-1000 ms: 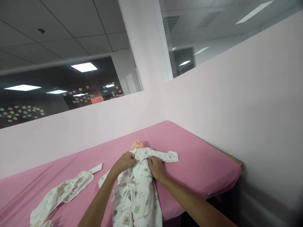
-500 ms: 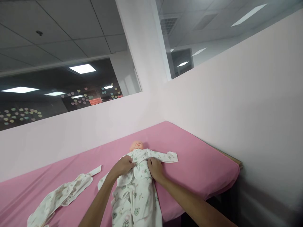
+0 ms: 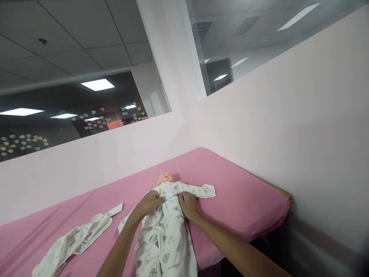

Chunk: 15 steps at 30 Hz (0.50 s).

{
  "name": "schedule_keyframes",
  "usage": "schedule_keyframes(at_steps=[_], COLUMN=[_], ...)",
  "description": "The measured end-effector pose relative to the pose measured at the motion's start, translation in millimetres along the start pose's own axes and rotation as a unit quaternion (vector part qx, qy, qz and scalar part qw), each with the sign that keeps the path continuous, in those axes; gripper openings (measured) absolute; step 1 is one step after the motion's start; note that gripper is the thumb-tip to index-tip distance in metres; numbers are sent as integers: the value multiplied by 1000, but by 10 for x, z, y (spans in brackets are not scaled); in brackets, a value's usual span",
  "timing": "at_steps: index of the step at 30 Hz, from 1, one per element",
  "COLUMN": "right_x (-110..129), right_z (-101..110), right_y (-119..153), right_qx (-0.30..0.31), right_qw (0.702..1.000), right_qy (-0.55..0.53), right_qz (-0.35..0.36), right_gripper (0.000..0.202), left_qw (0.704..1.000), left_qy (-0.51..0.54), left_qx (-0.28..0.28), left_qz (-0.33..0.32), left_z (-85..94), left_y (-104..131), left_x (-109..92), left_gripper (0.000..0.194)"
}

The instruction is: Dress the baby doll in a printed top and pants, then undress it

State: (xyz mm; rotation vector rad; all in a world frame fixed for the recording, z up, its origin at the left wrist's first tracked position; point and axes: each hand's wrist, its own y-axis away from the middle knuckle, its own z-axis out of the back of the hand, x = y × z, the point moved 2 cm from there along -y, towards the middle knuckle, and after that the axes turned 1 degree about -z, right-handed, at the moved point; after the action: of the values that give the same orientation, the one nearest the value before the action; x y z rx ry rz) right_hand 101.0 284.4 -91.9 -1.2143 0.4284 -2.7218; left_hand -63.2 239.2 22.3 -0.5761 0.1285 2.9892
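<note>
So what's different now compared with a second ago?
Very little: the left hand has slipped slightly down the printed top, toward the wearer. I see no new grab or release. The right hand, doll and loose garment stayed as they were; only the view drifted slightly.

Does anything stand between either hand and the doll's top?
Nothing visible does. The left hand and right hand are both at the top, on opposite sides of the front of the doll. The loose garment lies apart, to the left, outside that space.
</note>
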Motion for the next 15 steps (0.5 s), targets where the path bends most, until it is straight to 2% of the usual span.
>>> schedule_keyframes(at_steps=[3, 7, 11, 15], right_x=[-2, -4, -11, -13], right_z=[1, 3, -2, -6], right_y=[2, 6, 0, -7], right_qx=[-1, -1, -4, -4], right_qw=[1000, 1000, 1000, 1000], right_qy=[-1, -1, -2, -5], right_qz=[3, 4, 4, 8], right_gripper=[36, 36, 37, 37], left_qw=[1000, 993, 980, 965], left_qy=[-17, -92, -166, -227], left_qx=[-11, -60, -94, -109], left_qz=[6, 38, 63, 68], left_z=[6, 25, 13, -57], left_y=[4, -4, 20, 48], left_x=[18, -12, -93, -208], left_gripper=[26, 20, 10, 15])
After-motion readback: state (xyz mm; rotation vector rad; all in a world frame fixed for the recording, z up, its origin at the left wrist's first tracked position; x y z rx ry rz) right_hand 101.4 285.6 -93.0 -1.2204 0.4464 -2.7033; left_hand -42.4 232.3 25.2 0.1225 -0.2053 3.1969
